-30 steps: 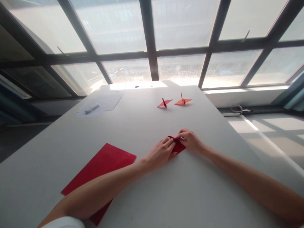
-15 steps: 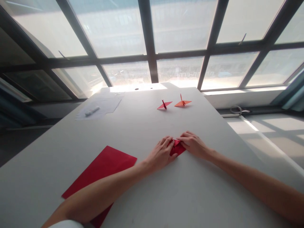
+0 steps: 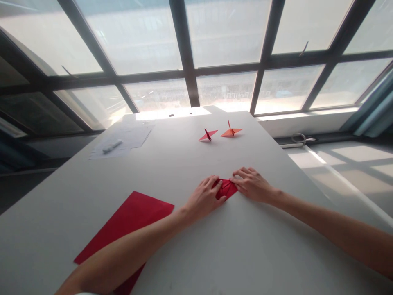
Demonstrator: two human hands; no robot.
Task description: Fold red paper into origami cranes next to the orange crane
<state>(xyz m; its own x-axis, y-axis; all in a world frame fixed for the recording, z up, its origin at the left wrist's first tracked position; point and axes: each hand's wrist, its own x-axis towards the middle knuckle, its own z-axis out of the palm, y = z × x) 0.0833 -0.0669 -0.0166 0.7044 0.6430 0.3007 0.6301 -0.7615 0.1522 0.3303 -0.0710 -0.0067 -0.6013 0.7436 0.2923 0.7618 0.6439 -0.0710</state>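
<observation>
Pressing the folded red paper (image 3: 227, 189) to the white table (image 3: 245, 246) with the left hand (image 3: 205, 194), spread flat over its left part, and touching its right corner with the fingertips of the right hand (image 3: 250, 184); cannot tell whether pinching or merely resting there. Lying flatter between the hands than a second ago, with the lifted far edge now down and slanting creases bared. Showing print too faint to read, if any, on the thin white sheets (image 3: 135, 140) well beyond and left of the left hand, beneath a pale cylindrical object (image 3: 112, 146). Spreading smooth and straight-edged to the left of the left hand, as a large red sheet (image 3: 123, 223) partly under the left forearm (image 3: 129, 254). Standing crisp and sharp-winged beyond both hands, as a red crane (image 3: 208, 135) and, just right, an orange crane (image 3: 231, 132).
</observation>
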